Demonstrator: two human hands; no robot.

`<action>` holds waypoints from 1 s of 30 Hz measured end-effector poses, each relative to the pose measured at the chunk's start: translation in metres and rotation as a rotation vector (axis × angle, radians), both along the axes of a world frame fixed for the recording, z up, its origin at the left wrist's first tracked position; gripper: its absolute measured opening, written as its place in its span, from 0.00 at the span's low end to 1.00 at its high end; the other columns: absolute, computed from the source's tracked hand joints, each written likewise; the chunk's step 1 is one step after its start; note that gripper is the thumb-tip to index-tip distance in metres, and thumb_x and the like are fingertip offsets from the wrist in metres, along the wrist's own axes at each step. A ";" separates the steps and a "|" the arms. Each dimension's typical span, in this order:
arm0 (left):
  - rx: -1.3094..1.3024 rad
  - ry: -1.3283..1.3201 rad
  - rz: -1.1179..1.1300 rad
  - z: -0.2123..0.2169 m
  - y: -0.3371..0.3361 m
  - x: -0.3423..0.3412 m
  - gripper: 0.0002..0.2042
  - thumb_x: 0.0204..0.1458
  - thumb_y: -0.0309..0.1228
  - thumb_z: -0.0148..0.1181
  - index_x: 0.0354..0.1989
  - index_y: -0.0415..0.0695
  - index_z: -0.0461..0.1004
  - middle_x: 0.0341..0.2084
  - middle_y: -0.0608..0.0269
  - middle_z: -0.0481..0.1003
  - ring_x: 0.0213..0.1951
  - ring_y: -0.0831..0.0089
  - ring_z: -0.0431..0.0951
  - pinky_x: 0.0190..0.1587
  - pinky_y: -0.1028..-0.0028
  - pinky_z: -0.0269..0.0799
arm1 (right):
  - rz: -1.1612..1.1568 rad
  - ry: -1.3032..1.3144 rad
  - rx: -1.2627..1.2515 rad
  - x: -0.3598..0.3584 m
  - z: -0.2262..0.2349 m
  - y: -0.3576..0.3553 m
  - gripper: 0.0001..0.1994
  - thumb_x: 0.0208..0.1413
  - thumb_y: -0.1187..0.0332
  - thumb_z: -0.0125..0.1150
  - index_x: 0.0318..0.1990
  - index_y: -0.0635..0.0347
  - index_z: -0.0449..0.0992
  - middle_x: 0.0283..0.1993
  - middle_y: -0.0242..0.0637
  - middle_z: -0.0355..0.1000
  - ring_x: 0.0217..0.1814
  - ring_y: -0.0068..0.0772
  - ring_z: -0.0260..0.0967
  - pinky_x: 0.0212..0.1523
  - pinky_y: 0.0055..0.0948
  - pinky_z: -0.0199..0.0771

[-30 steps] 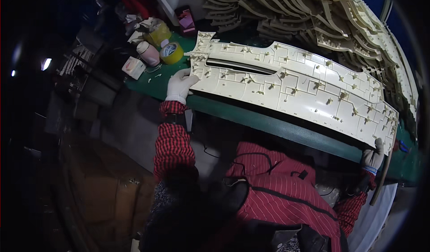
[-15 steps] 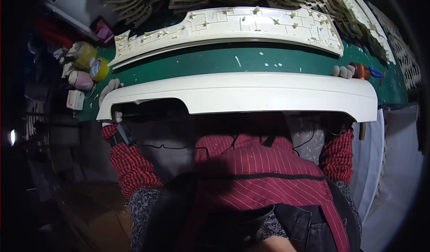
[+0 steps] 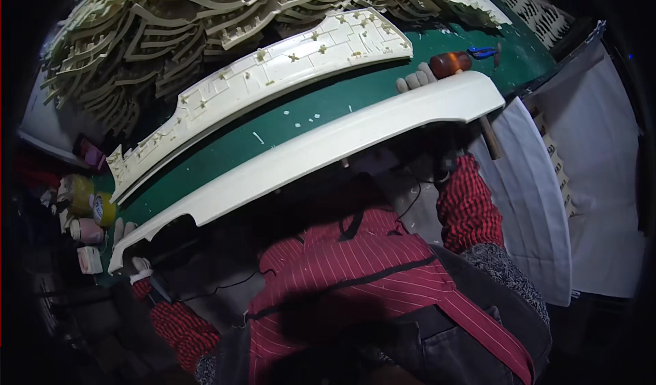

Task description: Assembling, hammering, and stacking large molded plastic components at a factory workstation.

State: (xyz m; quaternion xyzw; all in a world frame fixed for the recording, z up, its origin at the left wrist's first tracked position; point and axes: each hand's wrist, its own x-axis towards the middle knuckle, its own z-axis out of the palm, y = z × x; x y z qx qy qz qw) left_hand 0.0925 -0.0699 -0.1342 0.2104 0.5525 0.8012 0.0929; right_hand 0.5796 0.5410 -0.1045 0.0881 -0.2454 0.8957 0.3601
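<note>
A long white moulded plastic panel (image 3: 307, 156) spans the front edge of the green table, smooth side up, with a cut-out near its left end. At that left end my gloved left hand (image 3: 124, 230) grips it, fingers over the far edge and thumb below. Near the right end, grey-gloved fingers of my right hand (image 3: 415, 78) curl over the far edge; the palm is hidden beneath. Right beside those fingers lies a mallet (image 3: 451, 64) with a brown head, its wooden handle passing under the panel. Blue-handled pliers (image 3: 484, 52) rest just beyond.
Behind, on the green table (image 3: 232, 128), a second white panel (image 3: 294, 50) lies ribbed side up with small clips. A large stack of similar panels (image 3: 178, 50) fills the back. Yellow tape (image 3: 103, 208) and a white box (image 3: 89, 260) sit left. White cloth (image 3: 526, 200) hangs right.
The whole view has swung round, so table and panels now slant up to the right. Both hands keep hold of the panel, whose cut-out shows smaller than before.
</note>
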 end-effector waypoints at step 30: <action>-1.764 1.201 0.315 0.432 0.447 0.036 0.33 0.52 0.44 0.62 0.69 0.53 0.70 0.61 0.56 0.77 0.61 0.57 0.77 0.65 0.62 0.73 | 0.083 -0.904 -0.061 0.060 -0.011 -0.043 0.26 0.69 0.46 0.56 0.42 0.67 0.68 0.21 0.36 0.61 0.17 0.30 0.61 0.18 0.25 0.63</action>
